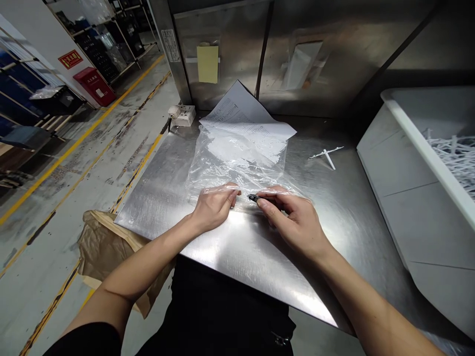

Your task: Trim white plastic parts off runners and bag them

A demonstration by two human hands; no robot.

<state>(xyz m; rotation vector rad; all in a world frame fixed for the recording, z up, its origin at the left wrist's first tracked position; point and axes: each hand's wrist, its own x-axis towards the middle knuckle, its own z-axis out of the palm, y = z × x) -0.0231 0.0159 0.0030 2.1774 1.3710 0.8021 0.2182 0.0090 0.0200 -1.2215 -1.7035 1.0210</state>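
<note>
My left hand (218, 205) is closed in a pinch at the near edge of a clear plastic bag (196, 170). What its fingertips hold, if anything, is too small to make out. In my right hand (293, 215) is a small black hand tool (256, 198), its tip pointing left toward my left fingertips. Most of the tool is hidden by my fingers. Many small white pieces (230, 148) lie heaped on the bag, just beyond both hands. Under the bag's far side is a printed paper sheet (248, 111). A white plastic sprue (326, 155) rests on the metal table (237, 247) to the right.
A grey bin (393, 163) holding many white sprues (452, 158) stands at the right. A power socket (183, 116) sits at the table's back left corner. Beside the left edge is a brown paper bag (107, 247). A metal panel (230, 29) closes off the back.
</note>
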